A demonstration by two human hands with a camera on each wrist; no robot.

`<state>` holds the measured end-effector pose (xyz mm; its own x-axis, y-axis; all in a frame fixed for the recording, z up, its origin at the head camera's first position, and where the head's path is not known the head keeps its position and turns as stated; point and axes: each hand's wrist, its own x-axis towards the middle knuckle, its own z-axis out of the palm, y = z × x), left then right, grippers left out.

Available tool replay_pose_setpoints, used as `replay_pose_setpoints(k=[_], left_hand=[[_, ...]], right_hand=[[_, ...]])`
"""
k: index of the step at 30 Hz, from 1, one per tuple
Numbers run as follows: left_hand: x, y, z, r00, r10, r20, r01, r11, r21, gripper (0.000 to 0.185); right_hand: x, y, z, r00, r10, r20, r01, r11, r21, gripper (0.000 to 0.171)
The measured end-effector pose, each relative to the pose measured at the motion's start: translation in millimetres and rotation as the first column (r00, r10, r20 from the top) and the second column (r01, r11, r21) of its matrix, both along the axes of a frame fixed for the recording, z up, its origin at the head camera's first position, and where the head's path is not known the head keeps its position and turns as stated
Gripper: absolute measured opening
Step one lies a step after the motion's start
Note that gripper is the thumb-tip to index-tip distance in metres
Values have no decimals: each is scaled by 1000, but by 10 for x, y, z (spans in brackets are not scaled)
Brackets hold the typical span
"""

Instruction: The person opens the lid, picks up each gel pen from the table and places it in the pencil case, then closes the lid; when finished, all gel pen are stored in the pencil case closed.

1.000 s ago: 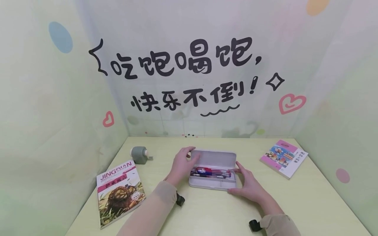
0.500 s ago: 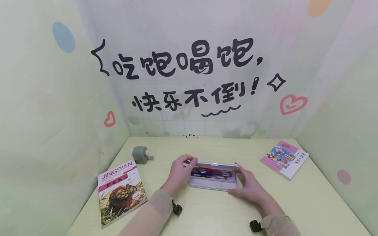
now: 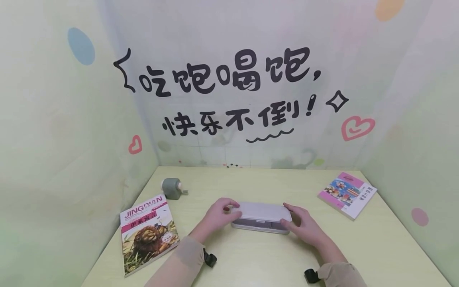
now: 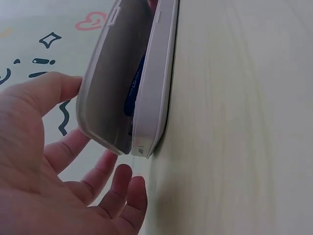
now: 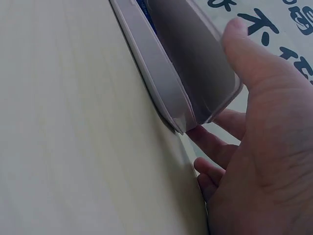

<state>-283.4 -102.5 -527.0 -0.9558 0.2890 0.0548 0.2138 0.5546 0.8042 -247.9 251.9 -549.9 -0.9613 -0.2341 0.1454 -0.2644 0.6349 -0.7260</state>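
Observation:
A pale pencil case lies on the table with its lid tilted partly down over the tray, a gap along the front. At its left end, my left hand grips the lid, thumb on its outer face near the front edge. My right hand holds the opposite end, thumb on the lid and fingers behind it. In the left wrist view, a blue pen shows inside through the gap. The other pens are mostly hidden beneath the lid.
On the left lies a magazine with a lion cover. Behind it stands a grey-green device with a small crank, like a pencil sharpener. A pink and white book is at the back right. Fabric walls enclose the table.
The lid has swung down toward me from upright to nearly closed, hiding the pens in the head view. My left hand came down with it; my right thumb moved from the tray's front onto the lid.

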Motion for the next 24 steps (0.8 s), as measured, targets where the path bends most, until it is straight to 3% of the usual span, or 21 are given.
replay_pose_setpoints(k=[6,14,24], left_hand=[[17,-36,-33,999,-49,-6,48,995,-88,49],[53,-14,-60,1000,-15,24,18,993,-117,50],[79,36,-29,1000,-8,8,9,983,-183,50]], right_hand=[[-4,-21,-12,1000,-6,29,6,1000,5,85],[3,-36,-9,1000,2,26,-2,1000,22,92],[28,-42,16,1000,8,26,-9,1000,30,92]])
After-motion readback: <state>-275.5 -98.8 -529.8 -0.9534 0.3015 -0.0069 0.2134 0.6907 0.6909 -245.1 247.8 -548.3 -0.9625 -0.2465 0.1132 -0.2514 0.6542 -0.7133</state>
